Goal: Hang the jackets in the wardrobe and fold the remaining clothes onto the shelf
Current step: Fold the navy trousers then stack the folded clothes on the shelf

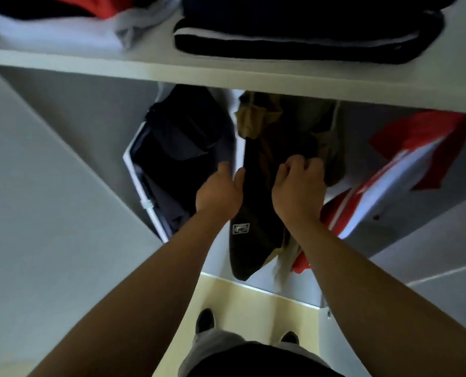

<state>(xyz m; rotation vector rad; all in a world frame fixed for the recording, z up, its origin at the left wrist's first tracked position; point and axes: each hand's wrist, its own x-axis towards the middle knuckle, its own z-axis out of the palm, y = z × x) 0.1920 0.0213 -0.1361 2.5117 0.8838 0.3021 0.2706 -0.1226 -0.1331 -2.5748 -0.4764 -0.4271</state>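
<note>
Where the wardrobe opens beneath the white shelf (226,74), three hanging items are recorded: a navy jacket (177,148) at left, a black jacket (256,213) with khaki lining in the middle, and a red-and-white jacket (406,164) at right. The black jacket is held by both hands. Its left edge is pinched by the left hand (219,191), and its fabric is bunched in the curled fingers of the right hand (298,186). On the shelf are listed folded black garments (308,42) and a white-and-red pile (63,28).
</note>
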